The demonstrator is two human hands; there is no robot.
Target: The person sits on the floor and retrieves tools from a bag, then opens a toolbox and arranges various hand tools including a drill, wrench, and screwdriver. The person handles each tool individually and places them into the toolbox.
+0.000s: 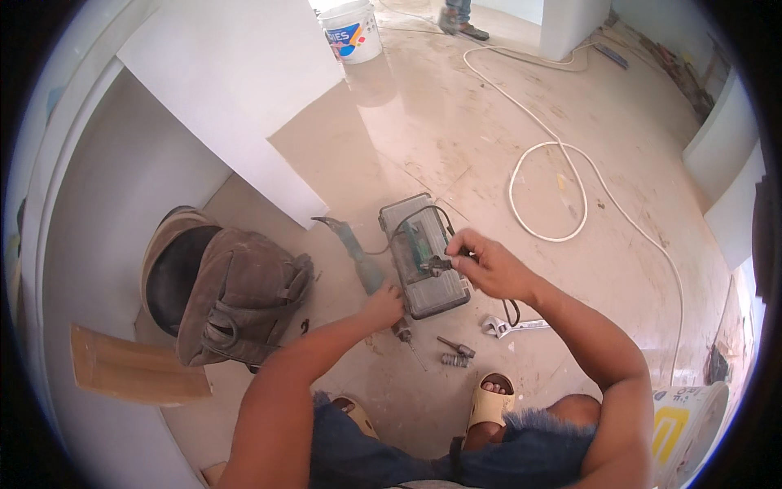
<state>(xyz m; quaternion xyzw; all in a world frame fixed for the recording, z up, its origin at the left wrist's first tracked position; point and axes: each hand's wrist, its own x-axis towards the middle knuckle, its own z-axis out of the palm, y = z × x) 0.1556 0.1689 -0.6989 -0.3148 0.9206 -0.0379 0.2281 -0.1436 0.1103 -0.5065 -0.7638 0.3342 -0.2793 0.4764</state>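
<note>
A green rotary power tool (352, 248), probably a drill, lies on the floor with a thin bit at its near end. My left hand (383, 308) is closed around its body near the bit end. In front of me, my right hand (487, 266) pinches a dark plug-like piece (437, 265) with a black cord (425, 210) looping about it. Below that hand is a grey tool case (433, 301) with a see-through lid, lying shut. An adjustable wrench (498, 327) rests on the floor nearby, beside a few small metal tool parts (454, 359).
A brown backpack (244, 293) stands at the left, near a tan board (138, 367). A white cable (511, 196) loops across the floor on the right. A white bucket (362, 49) and another person's feet (468, 31) are far off; another bucket (692, 432) sits at lower right.
</note>
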